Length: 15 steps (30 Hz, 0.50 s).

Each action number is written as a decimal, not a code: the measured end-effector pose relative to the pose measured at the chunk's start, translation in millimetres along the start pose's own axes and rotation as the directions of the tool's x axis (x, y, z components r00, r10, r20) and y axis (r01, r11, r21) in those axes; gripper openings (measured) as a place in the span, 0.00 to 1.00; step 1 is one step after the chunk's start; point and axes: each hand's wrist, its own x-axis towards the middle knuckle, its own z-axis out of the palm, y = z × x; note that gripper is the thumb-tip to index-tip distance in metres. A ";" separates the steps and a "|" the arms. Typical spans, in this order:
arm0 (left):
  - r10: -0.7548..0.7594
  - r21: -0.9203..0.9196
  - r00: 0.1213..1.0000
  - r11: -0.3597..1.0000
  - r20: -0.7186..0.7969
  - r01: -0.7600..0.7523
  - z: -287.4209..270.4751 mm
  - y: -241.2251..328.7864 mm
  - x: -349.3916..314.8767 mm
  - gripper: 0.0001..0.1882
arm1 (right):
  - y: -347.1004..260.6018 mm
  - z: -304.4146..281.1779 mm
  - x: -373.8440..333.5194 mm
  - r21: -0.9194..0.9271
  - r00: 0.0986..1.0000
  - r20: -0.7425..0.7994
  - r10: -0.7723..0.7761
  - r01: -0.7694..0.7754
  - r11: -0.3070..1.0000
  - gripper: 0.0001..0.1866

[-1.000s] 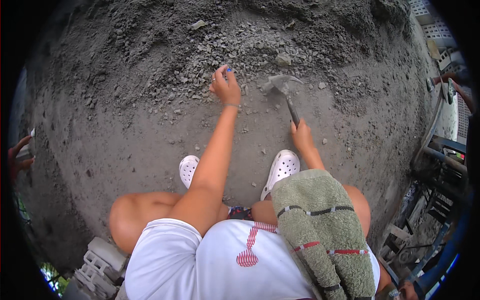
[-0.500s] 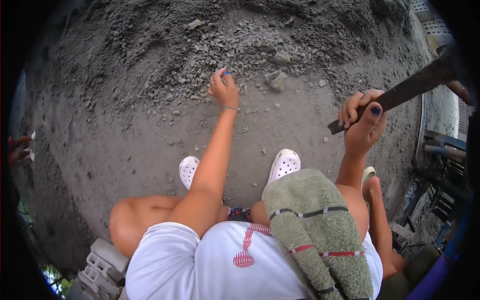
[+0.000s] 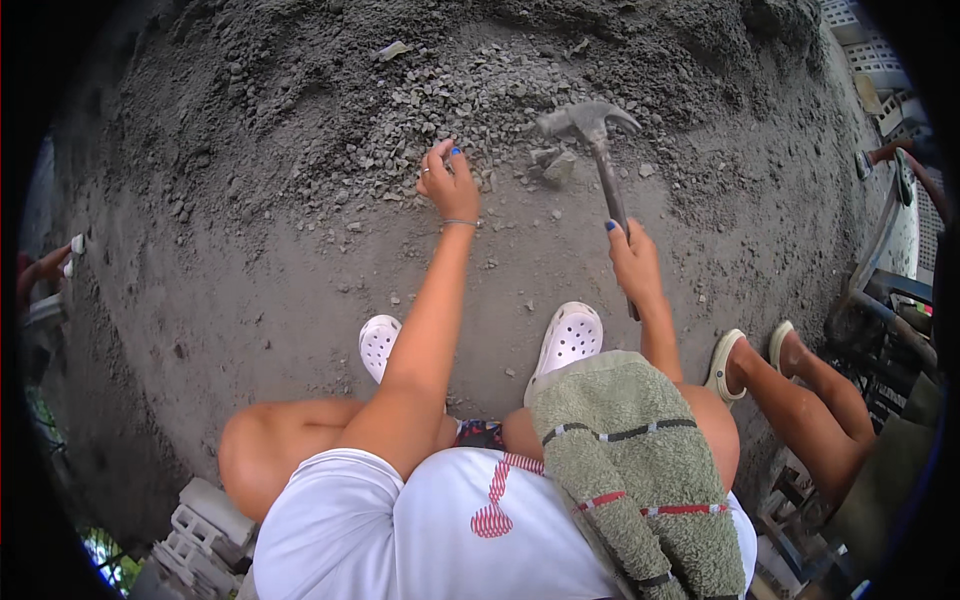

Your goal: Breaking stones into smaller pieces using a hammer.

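Observation:
My right hand (image 3: 637,262) is wrapped round the dark handle of a claw hammer (image 3: 590,123). The hammer's metal head is above and beside a larger grey stone (image 3: 560,170) at the near edge of the gravel. To the left, my left hand (image 3: 447,182) hovers low at the edge of the gravel pile (image 3: 440,110), fingers curled and thumb drawn in. Whatever those fingers may hold is hidden. A green towel (image 3: 620,440) with striped bands lies over my right leg.
White clogs (image 3: 572,340) are on my feet. At the right, another person's legs (image 3: 815,400) reach in, and more feet (image 3: 905,175) show farther up. Concrete blocks (image 3: 205,530) stand at lower left, with metal frames (image 3: 890,310) at right. A hand (image 3: 50,265) shows at far left.
My right hand has swung the hammer down from a raised position at the right to near the larger stone. My left hand has barely moved. The neighbouring person's legs show more now.

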 end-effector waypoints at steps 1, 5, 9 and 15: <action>-0.006 0.011 1.000 1.000 0.007 0.006 -3.6 2.4 1.3 0.10 | -32.6 -16.2 0.7 0.133 1.000 0.022 -0.019 0.016 0.991 0.14; 0.007 -0.003 1.000 1.000 0.028 -0.007 -1.4 3.2 1.1 0.11 | -124.7 -60.6 -6.7 0.425 0.896 -0.271 -0.351 0.439 0.792 0.11; 0.003 -0.060 0.999 0.998 0.034 -0.001 -3.5 9.4 7.6 0.11 | -94.5 -19.3 1.4 0.484 0.786 -0.422 -0.452 0.617 0.620 0.10; 0.087 -0.021 0.992 0.996 0.091 -0.085 35.2 33.1 33.5 0.11 | 60.0 45.6 -4.9 -0.383 0.995 -0.028 0.091 -0.095 0.919 0.17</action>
